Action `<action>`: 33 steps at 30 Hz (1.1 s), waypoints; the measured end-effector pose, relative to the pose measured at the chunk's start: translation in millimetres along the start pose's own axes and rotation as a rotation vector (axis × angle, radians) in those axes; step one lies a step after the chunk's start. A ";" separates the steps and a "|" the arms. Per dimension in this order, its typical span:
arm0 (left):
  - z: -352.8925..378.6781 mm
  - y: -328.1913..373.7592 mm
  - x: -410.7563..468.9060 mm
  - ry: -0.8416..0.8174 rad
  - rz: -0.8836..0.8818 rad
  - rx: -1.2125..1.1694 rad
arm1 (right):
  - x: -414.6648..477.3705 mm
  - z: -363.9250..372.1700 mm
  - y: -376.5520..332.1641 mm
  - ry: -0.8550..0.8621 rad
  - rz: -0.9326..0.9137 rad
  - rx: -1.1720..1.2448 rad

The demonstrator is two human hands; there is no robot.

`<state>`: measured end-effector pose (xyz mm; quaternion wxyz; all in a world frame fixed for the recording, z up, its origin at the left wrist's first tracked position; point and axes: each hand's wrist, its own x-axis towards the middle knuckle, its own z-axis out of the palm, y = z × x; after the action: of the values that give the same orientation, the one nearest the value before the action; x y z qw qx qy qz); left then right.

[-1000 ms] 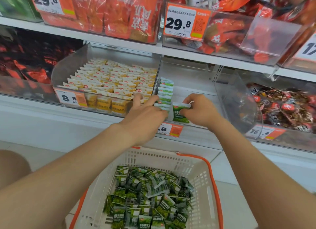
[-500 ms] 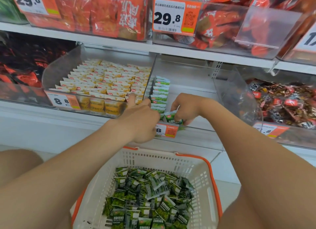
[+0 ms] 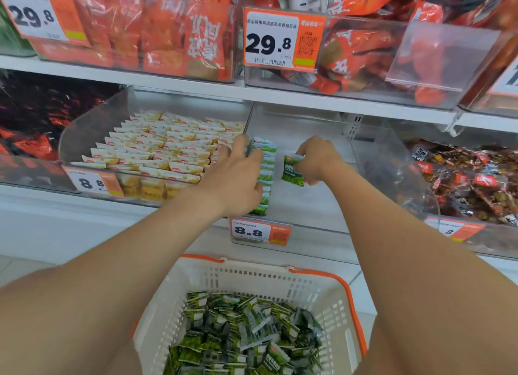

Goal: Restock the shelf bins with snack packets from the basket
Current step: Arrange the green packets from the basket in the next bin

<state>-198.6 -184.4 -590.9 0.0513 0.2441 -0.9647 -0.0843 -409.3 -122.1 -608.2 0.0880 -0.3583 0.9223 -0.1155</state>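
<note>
Packets of this kind look light and soft: small green and white foil pillows with crimped seams at the ends. I judge the faces slippery and the filling easy to crush, so the hold belongs on a seam or on the two side edges, not on the puffed middle.

The right hand [image 3: 316, 161] has one packet [image 3: 293, 170] pinched at its upper end between the thumb and curled fingers. The packet hangs free over the bare floor of the bin [image 3: 308, 203], left of the bin's middle. A standing row of packets [image 3: 266, 175] runs front to back along the bin's left wall. The left hand [image 3: 238, 184] lies against that row with its fingers stretched out and spread, gripping nothing; it appears to brace the row upright.

The rest of the bin is unfilled. Below the bin's front edge, under its price tag [image 3: 260, 231], the basket [image 3: 322, 276] holds a deep heap of loose packets [image 3: 241, 332].

The next move, in my judgement, is to stand the held packet on edge inside the bin, seam up, while the flat hand stops the row from toppling. There are two risks: a loosely stood packet may slide flat on the smooth bin floor, or the row may fan over once the bracing hand lifts.
</note>
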 end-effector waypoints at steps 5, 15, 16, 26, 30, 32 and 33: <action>-5.2 -4.0 25.0 0.132 -0.056 0.031 | 35.5 15.7 0.1 0.086 0.044 -0.009; -4.1 -7.8 31.4 0.109 -0.076 0.055 | 75.2 40.0 -7.5 0.270 0.080 0.116; -4.4 -8.0 31.0 0.110 -0.076 0.052 | 73.2 41.6 -8.3 0.295 0.089 0.126; -4.8 -5.0 27.1 0.130 -0.073 0.059 | 47.5 30.8 -9.6 0.220 0.080 0.293; -4.7 -9.1 24.2 0.135 -0.046 0.042 | 30.7 13.3 -10.0 0.203 0.150 0.205; -4.0 -13.6 20.7 0.146 -0.018 0.014 | 20.2 2.0 -12.9 0.137 0.169 0.191; -3.5 -15.1 17.8 0.149 -0.003 -0.008 | 12.0 -3.4 -15.8 0.052 0.187 0.270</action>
<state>-206.7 -206.4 -589.2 0.1237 0.2509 -0.9575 -0.0699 -408.7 -141.1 -601.6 0.1218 -0.2525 0.9297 -0.2388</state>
